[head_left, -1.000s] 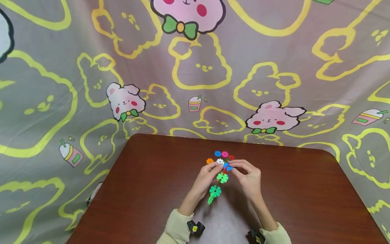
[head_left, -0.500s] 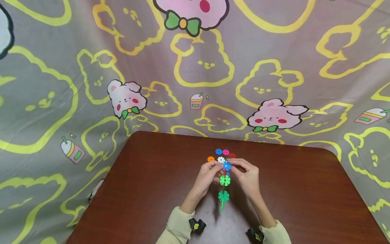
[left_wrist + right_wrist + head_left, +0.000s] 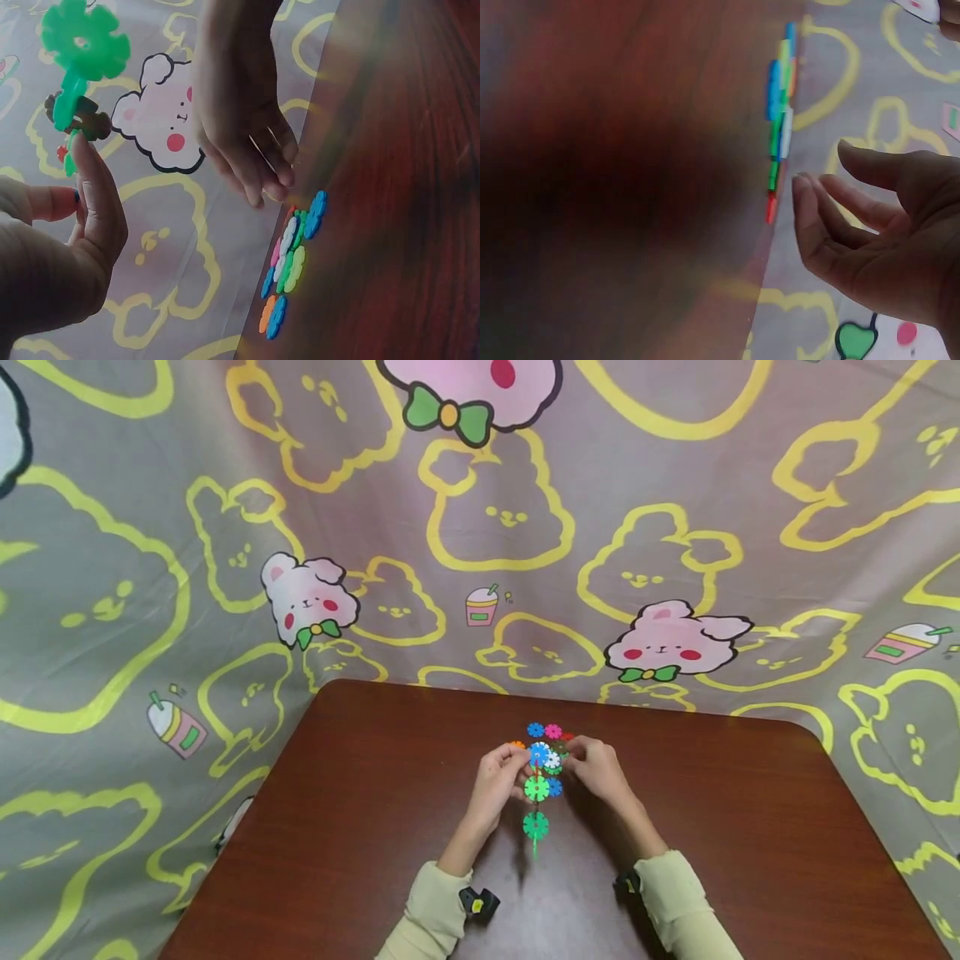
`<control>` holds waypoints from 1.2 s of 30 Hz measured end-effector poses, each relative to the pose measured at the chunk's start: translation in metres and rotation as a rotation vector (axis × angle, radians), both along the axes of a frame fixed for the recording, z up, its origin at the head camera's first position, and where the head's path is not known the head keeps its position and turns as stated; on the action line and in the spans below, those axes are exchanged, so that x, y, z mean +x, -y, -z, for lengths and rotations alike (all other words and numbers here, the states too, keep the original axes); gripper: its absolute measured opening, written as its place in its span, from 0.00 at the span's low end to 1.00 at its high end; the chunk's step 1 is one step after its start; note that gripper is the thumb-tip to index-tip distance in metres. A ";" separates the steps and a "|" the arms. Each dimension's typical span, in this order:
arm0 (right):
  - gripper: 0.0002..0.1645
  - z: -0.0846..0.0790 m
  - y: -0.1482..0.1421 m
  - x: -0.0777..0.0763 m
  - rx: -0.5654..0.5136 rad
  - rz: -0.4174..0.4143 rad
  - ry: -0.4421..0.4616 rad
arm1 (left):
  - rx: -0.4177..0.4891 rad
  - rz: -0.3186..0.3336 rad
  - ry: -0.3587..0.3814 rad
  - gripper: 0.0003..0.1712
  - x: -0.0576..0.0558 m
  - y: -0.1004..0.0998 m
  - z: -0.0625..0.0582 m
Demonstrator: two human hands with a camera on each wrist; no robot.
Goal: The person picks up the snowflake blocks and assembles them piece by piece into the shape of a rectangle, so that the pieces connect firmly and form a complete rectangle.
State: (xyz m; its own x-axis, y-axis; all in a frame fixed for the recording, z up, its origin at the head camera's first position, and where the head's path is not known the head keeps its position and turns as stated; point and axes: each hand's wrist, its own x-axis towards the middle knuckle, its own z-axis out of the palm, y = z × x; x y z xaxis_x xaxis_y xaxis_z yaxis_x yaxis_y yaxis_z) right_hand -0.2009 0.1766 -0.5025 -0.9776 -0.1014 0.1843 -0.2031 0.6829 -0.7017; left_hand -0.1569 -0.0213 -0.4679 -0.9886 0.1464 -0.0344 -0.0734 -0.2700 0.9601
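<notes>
My left hand pinches the upper end of a chain of interlocked plastic snowflake discs, held up off the table. Down the chain come a blue disc, a light green disc and a darker green disc, with others edge-on between them. In the left wrist view, the green disc and a brown disc stick out past my fingers. My right hand is at the loose discs' right side. Its thumb and fingers stand apart in the right wrist view, with nothing visible between them.
Several loose snowflake discs lie on the brown table, among them a pink disc, a blue disc and an orange disc. Beyond the table's far edge hangs a patterned cloth.
My right hand has left the blue disc on the chain and moved right, beside the loose discs. My left hand has shifted the chain slightly left and away from me.
</notes>
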 end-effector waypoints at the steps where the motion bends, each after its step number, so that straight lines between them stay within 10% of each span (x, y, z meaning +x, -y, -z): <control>1: 0.11 0.002 0.002 -0.005 0.031 -0.022 0.018 | -0.002 -0.005 0.000 0.09 -0.001 0.001 0.000; 8: 0.13 0.005 0.020 -0.019 0.264 -0.035 0.056 | -0.019 -0.021 0.005 0.09 -0.002 0.002 0.001; 12: 0.16 0.011 0.017 -0.020 0.220 -0.017 0.056 | -0.022 -0.038 0.012 0.08 -0.002 0.001 0.001; 23: 0.09 0.001 -0.008 -0.008 -0.372 0.055 0.158 | -0.067 -0.054 0.023 0.13 -0.001 0.000 0.000; 36: 0.09 -0.024 -0.013 0.025 -0.949 -0.067 0.222 | -0.137 -0.019 -0.009 0.14 0.002 -0.004 0.006</control>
